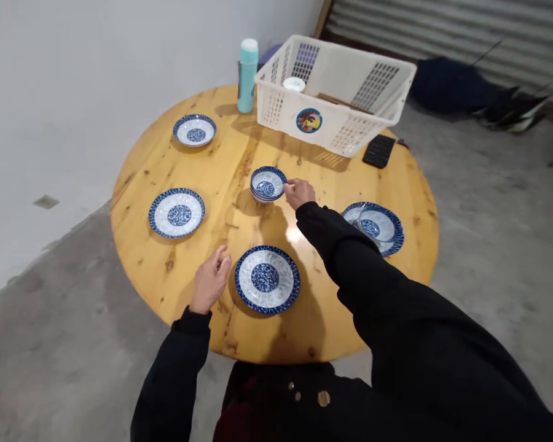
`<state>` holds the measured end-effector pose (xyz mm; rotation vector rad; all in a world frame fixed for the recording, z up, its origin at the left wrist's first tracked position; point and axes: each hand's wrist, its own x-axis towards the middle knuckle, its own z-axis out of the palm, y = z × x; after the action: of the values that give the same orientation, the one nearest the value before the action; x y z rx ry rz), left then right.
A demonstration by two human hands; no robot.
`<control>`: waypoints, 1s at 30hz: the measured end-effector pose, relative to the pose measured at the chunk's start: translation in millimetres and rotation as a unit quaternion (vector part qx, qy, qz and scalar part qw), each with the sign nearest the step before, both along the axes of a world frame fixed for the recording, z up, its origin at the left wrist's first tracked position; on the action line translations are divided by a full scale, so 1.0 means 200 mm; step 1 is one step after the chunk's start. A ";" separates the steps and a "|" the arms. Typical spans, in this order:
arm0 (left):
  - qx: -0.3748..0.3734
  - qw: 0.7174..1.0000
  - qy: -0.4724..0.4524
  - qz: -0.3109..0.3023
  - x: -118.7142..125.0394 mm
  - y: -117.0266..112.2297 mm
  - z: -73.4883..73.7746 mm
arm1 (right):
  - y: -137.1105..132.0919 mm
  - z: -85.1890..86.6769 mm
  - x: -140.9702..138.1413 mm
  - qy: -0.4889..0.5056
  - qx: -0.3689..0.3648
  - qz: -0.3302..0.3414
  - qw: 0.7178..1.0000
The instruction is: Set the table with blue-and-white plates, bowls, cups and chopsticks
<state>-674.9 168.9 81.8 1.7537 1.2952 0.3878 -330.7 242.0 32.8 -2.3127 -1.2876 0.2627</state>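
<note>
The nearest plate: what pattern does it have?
The plate is white, with a blue patterned centre and blue rim; the head view shows it best.

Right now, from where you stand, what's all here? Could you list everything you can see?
Round wooden table: one, honey yellow, mid-view.
Blue-and-white plates: four, spread around the table.
Stack of small dishes: one, blue and white, mid-table.
Plastic basket: one, white, far table edge.
Thermos flask: one, turquoise, beside the basket.
Flat object: one, black, right of the basket.
Concrete floor: grey, around the table.
Left hand: one, bare, empty, beside the nearest plate.
Right hand: one, bare, at the stack's edge.
</note>
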 end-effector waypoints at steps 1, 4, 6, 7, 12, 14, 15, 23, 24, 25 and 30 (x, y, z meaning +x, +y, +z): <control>0.003 1.000 -0.007 -0.012 0.05 0.08 -0.02 | 0.02 0.00 0.00 -0.006 -0.005 -0.014 1.000; 0.009 0.999 -0.008 -0.043 0.20 0.27 -0.05 | 0.07 0.03 -0.01 0.000 -0.026 -0.060 0.998; 0.009 0.998 -0.009 -0.062 0.30 0.38 -0.06 | 0.08 0.05 -0.02 -0.001 -0.044 -0.064 0.997; 0.010 0.997 -0.012 -0.070 0.35 0.43 -0.07 | 0.09 0.06 -0.02 -0.002 -0.051 -0.064 0.997; 0.023 0.993 -0.033 -0.109 0.61 0.68 -0.13 | 0.10 0.03 -0.01 -0.006 -0.019 -0.070 0.997; 0.031 0.991 -0.037 -0.121 0.69 0.76 -0.16 | 0.11 0.01 0.00 -0.006 -0.009 -0.077 0.997; 0.036 0.991 -0.039 -0.126 0.72 0.78 -0.18 | 0.11 0.01 -0.01 -0.006 -0.011 -0.082 0.997; 0.046 0.986 -0.069 -0.146 0.77 0.87 -0.25 | 0.12 0.11 -0.10 -0.009 -0.033 -0.125 0.992; 0.048 0.983 -0.088 -0.155 0.76 0.87 -0.25 | 0.11 0.14 -0.11 -0.010 -0.035 -0.133 0.990; 0.053 0.978 -0.111 -0.166 0.76 0.87 -0.25 | 0.09 0.18 -0.12 -0.014 -0.036 -0.142 0.989; 0.059 0.949 -0.193 -0.241 0.68 0.76 -0.17 | -0.13 0.34 -0.16 -0.031 0.062 -0.178 0.982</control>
<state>-539.1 321.6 48.7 1.9038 0.5515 0.4988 -362.5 217.0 100.6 -2.4045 -0.8665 -0.0096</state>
